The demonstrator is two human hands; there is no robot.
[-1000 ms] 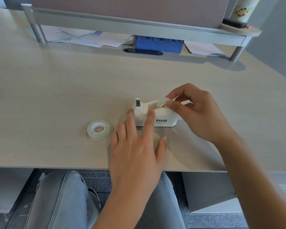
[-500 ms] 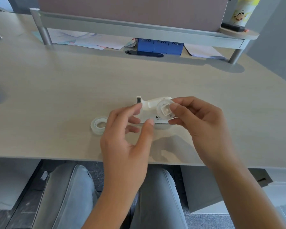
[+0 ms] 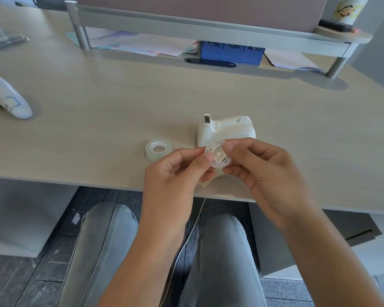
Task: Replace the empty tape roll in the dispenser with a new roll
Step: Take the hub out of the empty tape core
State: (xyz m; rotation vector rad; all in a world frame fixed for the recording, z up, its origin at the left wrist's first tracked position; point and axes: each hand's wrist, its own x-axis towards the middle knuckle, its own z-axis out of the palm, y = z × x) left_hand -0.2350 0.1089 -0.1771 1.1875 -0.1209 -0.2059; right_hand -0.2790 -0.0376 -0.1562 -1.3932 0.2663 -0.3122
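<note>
Both hands, left (image 3: 175,171) and right (image 3: 259,167), are pinching the empty core (image 3: 218,159). The dispenser (image 3: 226,131) is sitting empty on the worktop (image 3: 120,111), the new roll (image 3: 158,149) lying beside it.

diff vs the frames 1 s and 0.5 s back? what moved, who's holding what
The empty translucent tape core on its white hub has come out of the white plastic tape dispenser and toward the person. The left hand, which was steadying the dispenser, let go and now pinches the core together with the right hand. The dispenser stays on the pale wooden desk, and the new clear tape roll lies untouched to its left.
</note>
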